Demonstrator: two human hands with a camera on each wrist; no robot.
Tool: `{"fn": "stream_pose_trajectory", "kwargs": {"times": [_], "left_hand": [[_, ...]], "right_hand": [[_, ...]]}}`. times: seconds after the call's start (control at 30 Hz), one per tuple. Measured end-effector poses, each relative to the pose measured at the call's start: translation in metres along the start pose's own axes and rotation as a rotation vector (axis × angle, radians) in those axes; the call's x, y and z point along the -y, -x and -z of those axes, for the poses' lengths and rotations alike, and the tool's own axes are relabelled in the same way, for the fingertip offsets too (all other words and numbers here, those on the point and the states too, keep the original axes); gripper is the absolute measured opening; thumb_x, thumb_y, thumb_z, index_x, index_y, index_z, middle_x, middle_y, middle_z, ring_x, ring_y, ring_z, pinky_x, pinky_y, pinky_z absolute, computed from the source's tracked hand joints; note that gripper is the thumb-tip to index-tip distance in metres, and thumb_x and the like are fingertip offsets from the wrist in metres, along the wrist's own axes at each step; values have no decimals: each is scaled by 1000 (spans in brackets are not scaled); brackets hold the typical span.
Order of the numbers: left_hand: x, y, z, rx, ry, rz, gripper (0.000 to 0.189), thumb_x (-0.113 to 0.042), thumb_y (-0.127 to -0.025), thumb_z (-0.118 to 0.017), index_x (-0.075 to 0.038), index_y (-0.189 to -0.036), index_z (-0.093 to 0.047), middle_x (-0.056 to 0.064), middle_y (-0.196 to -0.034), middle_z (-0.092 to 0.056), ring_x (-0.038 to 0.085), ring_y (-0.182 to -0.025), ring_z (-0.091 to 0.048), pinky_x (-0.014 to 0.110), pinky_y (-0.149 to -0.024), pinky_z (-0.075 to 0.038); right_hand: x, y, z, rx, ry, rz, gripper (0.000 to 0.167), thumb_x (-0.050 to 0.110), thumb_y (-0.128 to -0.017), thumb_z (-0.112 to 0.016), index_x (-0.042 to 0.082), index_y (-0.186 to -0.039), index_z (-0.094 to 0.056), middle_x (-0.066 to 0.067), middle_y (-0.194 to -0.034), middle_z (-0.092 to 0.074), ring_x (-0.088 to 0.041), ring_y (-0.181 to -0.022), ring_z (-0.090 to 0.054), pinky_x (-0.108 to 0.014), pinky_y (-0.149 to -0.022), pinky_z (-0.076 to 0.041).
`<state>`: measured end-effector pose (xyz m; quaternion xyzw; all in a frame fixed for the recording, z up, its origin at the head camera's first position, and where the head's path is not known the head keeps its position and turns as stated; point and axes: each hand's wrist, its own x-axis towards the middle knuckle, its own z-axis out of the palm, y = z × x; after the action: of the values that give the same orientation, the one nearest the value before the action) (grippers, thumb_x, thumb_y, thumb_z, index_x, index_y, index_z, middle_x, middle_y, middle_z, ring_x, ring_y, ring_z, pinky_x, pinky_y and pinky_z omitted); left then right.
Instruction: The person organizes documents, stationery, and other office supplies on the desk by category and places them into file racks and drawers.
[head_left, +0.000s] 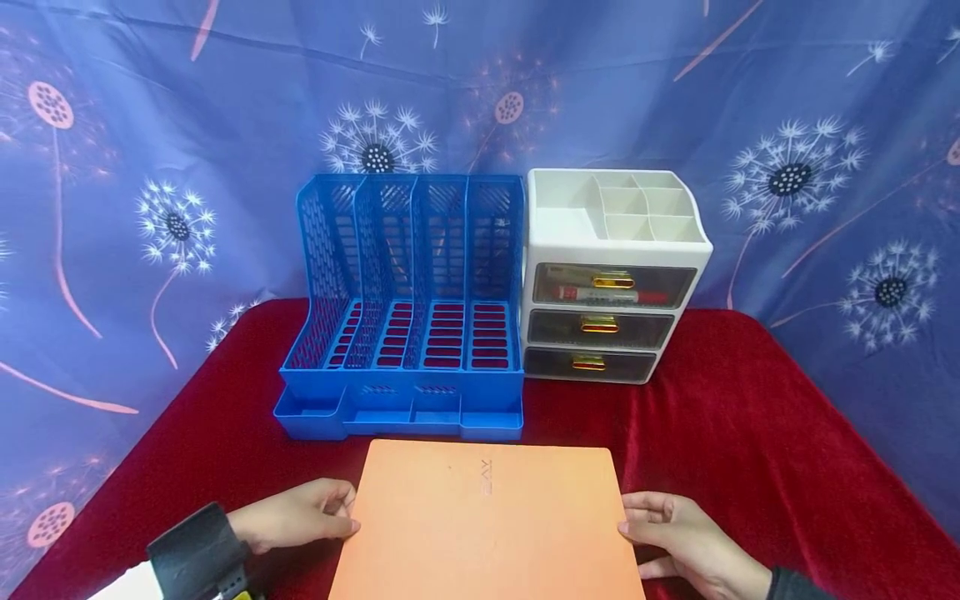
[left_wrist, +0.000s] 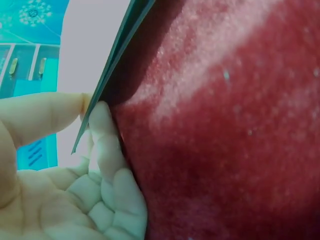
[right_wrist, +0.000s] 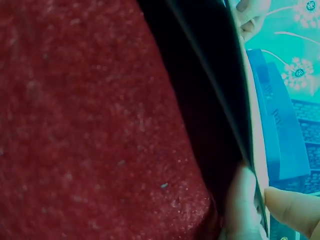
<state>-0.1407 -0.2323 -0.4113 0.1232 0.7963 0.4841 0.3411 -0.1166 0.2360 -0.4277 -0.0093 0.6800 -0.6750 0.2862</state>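
An orange folder point(head_left: 486, 529) with small lettering near its far edge lies in front of me, its near end cut off by the frame. My left hand point(head_left: 303, 512) pinches its left edge between thumb and fingers; the left wrist view shows the thin edge point(left_wrist: 111, 62) between the thumb point(left_wrist: 47, 116) and the curled fingers. On the opposite side, my right hand point(head_left: 682, 533) pinches the right edge. In the right wrist view the folder's dark underside point(right_wrist: 215, 65) rises off the red cloth, with the thumb point(right_wrist: 292, 206) on the outer face.
A blue desk file rack point(head_left: 405, 379) with upright slots and small front trays stands just beyond the folder. Right of it is a white drawer organizer point(head_left: 618, 250) with gold handles; a red-and-white marker point(head_left: 611, 295) shows in its top drawer. Red velvet cloth point(head_left: 738, 442) covers the table.
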Motion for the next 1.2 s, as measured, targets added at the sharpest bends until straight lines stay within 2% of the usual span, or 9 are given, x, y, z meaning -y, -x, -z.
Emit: {"fn": "stream_pose_trajectory", "kwargs": {"times": [0.2, 0.4, 0.6, 0.7, 0.8, 0.87, 0.97, 1.1, 1.2], "left_hand": [[-1, 2, -5, -30, 10, -21, 18, -18, -90, -62, -3, -87, -53, 0, -66, -47, 12, -59, -36, 22, -50, -27], [-6, 6, -5, -64, -30, -85, 19, -18, -92, -58, -2, -86, -50, 1, -66, -45, 10, -57, -35, 23, -48, -27], [-20, 6, -3, -214, -115, -117, 21, -22, -91, -62, -4, -91, -52, 4, -72, -50, 13, -63, -43, 23, -52, -34], [-30, 7, -1, -290, -145, -165, 22, -23, -92, -61, -4, -93, -50, 5, -76, -51, 15, -67, -46, 25, -55, -38], [-42, 11, 1, -382, -163, -226, 22, -22, -93, -59, -4, -94, -47, 7, -79, -51, 16, -71, -51, 26, -59, -46], [-51, 13, 2, -446, -154, -254, 23, -22, -93, -59, -4, -96, -45, 8, -81, -51, 18, -72, -54, 29, -62, -51], [-63, 15, 2, -536, -153, -299, 19, -21, -94, -58, -5, -98, -48, 9, -84, -53, 18, -74, -59, 32, -64, -53], [-77, 18, 4, -656, -207, -374, 15, -17, -95, -57, -5, -101, -51, 8, -83, -55, 13, -76, -61, 31, -64, -53], [-87, 21, 7, -722, -213, -442, 14, -14, -95, -55, -4, -103, -50, 8, -82, -54, 9, -75, -59, 29, -63, -53]], "right_hand": [[3, 0, -1, 13, 17, -6, 38, 13, -93, -55, -12, -121, -48, -6, -98, -68, -22, -89, -66, -41, -66, -54], [16, 4, 2, 43, 35, 50, 31, 13, -95, -53, -7, -118, -49, -6, -99, -66, -23, -91, -65, -46, -67, -54], [34, 7, 5, -7, 99, 93, 35, 14, -95, -53, -8, -121, -44, -5, -99, -62, -19, -93, -62, -46, -66, -54], [44, 10, 5, -64, 125, 97, 35, 14, -95, -54, -8, -121, -44, -4, -98, -60, -17, -92, -59, -46, -67, -54], [54, 14, 3, -119, 159, 181, 26, 11, -95, -54, -2, -117, -50, -2, -97, -60, -16, -88, -60, -44, -65, -54], [60, 17, 1, -158, 174, 273, 16, 7, -94, -54, 4, -110, -55, -1, -94, -61, -14, -85, -61, -43, -63, -54], [71, 21, -2, -244, 206, 397, 17, 1, -93, -54, 13, -104, -58, 2, -89, -62, -10, -80, -61, -40, -59, -54], [87, 26, -7, -359, 269, 472, 18, 1, -91, -59, 12, -104, -58, 2, -88, -63, -10, -79, -61, -38, -57, -54], [98, 28, -11, -396, 297, 516, 18, 2, -89, -61, 8, -106, -58, 0, -88, -65, -12, -79, -62, -39, -57, -54]]}}
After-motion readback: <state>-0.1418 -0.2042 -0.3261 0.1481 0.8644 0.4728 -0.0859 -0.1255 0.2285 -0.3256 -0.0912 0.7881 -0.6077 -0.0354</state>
